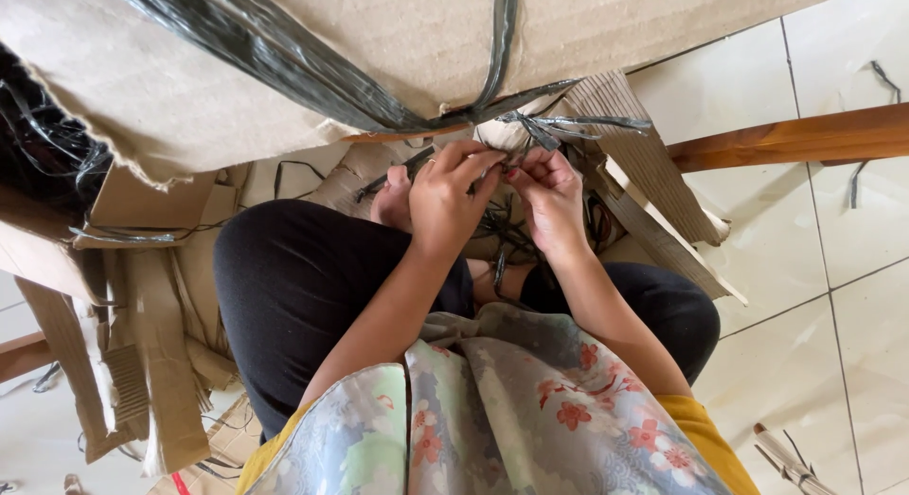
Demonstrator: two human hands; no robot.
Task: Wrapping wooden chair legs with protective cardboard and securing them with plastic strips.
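Note:
I sit cross-legged on a tiled floor, looking down at my lap. My left hand and my right hand meet just below a big bundle of flattened cardboard. Both hands pinch thin black plastic strapping between thumb and fingers. Wide black straps run across the cardboard bundle and gather at a knot right above my hands. Loose strap ends stick out to the right of the knot. More strands hang between my hands down toward my legs.
Torn cardboard pieces lie at my left knee, and a corrugated strip at my right. A wooden bar crosses the tiles at right. A tangle of black straps sits far left. Scraps lie at lower right.

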